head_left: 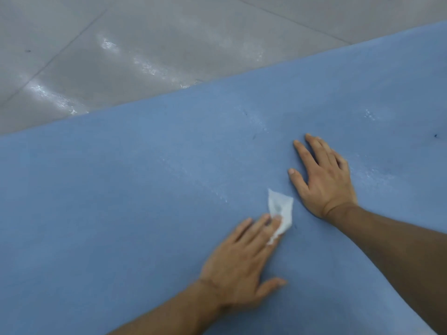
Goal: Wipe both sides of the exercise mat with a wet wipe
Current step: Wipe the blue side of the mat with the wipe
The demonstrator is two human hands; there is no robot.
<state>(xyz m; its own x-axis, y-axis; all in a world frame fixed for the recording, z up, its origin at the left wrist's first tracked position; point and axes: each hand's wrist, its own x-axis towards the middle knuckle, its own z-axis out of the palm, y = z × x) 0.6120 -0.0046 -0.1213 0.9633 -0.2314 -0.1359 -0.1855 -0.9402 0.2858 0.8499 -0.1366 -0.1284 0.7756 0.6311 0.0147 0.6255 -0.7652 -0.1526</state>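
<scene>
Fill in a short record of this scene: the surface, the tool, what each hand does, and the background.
surface: blue exercise mat, spread flat
tool: white wet wipe, crumpled, lying on the mat
left hand: straight fingers press the wipe's near end
right hand: flat on the mat beside the wipe, holding nothing
background: grey floor with shiny patches

Left hand (244,259): palm down, fingers straight, tips pressing the wet wipe (281,209), thumb out sideways.
Right hand (324,180): flat, palm down, fingers spread.
Forearms: both bare, left reaching in from below, right from the right edge.
</scene>
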